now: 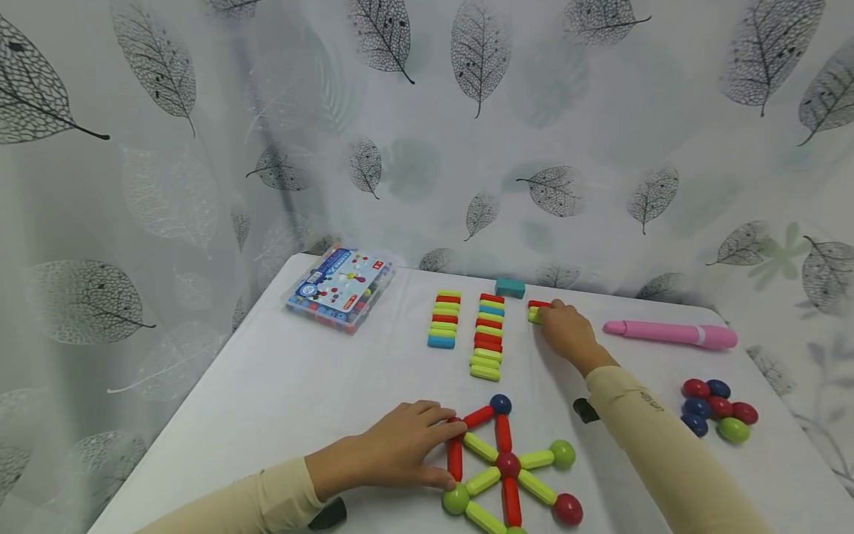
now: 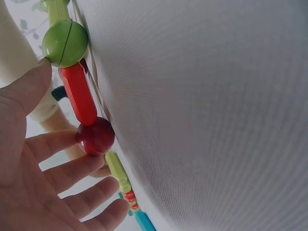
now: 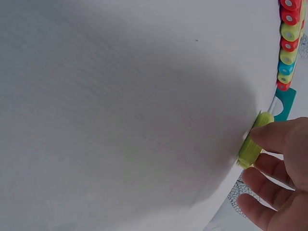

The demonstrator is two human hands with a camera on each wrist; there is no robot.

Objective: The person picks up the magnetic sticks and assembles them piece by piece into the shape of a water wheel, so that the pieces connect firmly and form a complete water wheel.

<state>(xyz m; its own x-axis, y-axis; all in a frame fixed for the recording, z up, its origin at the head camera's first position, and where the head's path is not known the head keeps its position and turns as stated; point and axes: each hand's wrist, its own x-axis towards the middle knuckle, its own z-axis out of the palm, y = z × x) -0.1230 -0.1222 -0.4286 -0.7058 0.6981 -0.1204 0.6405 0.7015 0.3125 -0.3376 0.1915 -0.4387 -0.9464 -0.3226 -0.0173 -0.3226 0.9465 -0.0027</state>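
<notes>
A flat wheel-like frame of magnetic rods and balls lies at the table's front, around a red centre ball (image 1: 508, 465). My left hand (image 1: 403, 445) rests at its left side with fingers extended. In the left wrist view, its thumb touches a green ball (image 2: 65, 43) and its forefinger meets a dark red ball (image 2: 96, 136); a red rod (image 2: 79, 96) joins the two. Farther back, my right hand (image 1: 572, 337) pinches a yellow-green magnetic rod (image 3: 252, 149) between thumb and forefinger, low against the table. A red rod (image 1: 539, 303) lies just beyond it.
Two columns of coloured rods (image 1: 443, 319) (image 1: 488, 337) lie left of my right hand, near a teal block (image 1: 510, 288). A clear case (image 1: 342, 285) sits back left. On the right are a pink pen-shaped stick (image 1: 670, 333) and several loose balls (image 1: 720, 407).
</notes>
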